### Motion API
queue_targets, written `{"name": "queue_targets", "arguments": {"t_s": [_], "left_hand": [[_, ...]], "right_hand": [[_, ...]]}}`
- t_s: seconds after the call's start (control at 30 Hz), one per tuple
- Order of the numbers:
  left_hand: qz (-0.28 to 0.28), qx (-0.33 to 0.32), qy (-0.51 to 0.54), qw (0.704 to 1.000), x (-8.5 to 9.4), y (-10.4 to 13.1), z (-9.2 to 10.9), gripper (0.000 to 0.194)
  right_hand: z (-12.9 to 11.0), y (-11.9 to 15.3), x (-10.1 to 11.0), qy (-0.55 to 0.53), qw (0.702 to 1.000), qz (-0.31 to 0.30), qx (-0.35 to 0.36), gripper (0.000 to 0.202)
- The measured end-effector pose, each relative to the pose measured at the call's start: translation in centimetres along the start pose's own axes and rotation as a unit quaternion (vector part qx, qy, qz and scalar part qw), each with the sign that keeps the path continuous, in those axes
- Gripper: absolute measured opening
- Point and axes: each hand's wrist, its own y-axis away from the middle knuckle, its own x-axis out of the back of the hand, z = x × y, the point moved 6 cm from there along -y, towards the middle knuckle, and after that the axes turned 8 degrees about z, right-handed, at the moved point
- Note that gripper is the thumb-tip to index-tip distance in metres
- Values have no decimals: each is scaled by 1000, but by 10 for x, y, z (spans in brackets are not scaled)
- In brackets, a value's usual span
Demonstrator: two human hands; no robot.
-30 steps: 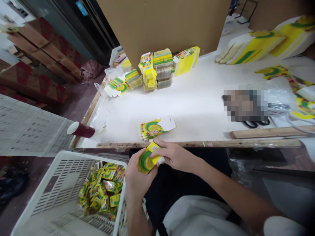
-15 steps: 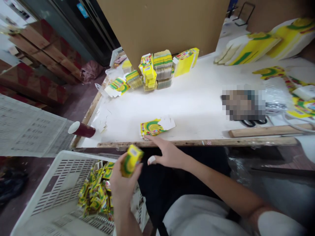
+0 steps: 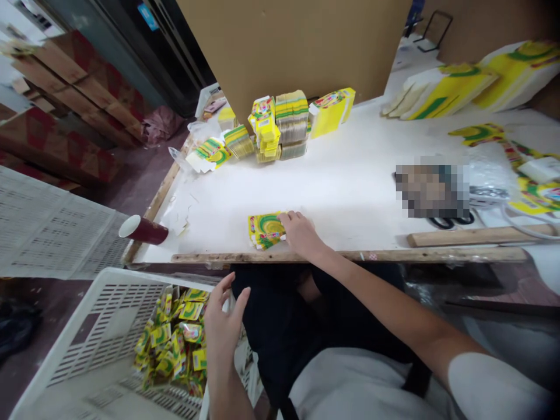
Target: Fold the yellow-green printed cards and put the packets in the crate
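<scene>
A few flat yellow-and-green cartons point(image 3: 265, 228) lie in a small fanned pile near the front edge of the table. My right hand point(image 3: 301, 231) is over their right end, its fingers closed on the top carton and covering the white flaps. Over the inner side of a white plastic basket point(image 3: 83, 326), my left hand point(image 3: 224, 318) is empty, thumb and fingers apart. Inside the basket lies a heap of small folded yellow boxes point(image 3: 175, 341), partly hidden by my left forearm.
Bundled carton stacks point(image 3: 291, 119) stand at the back of the white table point(image 3: 350, 181). A dark red paper cup point(image 3: 149, 230) lies on its side at the left corner. Black-handled scissors point(image 3: 450, 219) and a wooden strip point(image 3: 481, 234) are at right. A cardboard panel point(image 3: 297, 46) rises behind.
The small yellow box has left my left hand, which has opened. My right hand has moved up and right, from the cartons' lower left corner to their right end.
</scene>
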Motion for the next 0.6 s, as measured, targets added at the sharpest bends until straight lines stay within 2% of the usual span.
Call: {"name": "queue_targets", "arguments": {"t_s": [0.2, 0.27, 0.33, 0.37, 0.43, 0.5, 0.53, 0.6], "left_hand": [[-81, 11, 33, 996, -24, 2, 10, 42], [-102, 29, 79, 991, -33, 5, 14, 43], [-110, 44, 160, 980, -44, 6, 20, 48], [-99, 43, 212, 971, -48, 6, 24, 51], [-55, 27, 321, 945, -54, 4, 37, 55], [-2, 12, 407, 913, -55, 3, 52, 48], [26, 6, 434, 900, -54, 2, 60, 43], [87, -5, 451, 888, -48, 3, 73, 42]], "right_hand": [[14, -4, -2, -113, 992, 6, -48, 39], [20, -5, -1, -193, 978, -2, -78, 42], [19, -3, 4, -304, 948, 0, -95, 43], [15, 0, 8, -357, 930, -4, -90, 43], [-2, 11, 13, -438, 896, -49, -52, 41], [-29, 30, 12, -503, 851, -152, 2, 39], [-41, 40, 12, -538, 822, -188, 10, 37], [-54, 56, 11, -600, 774, -201, -23, 32]]}}
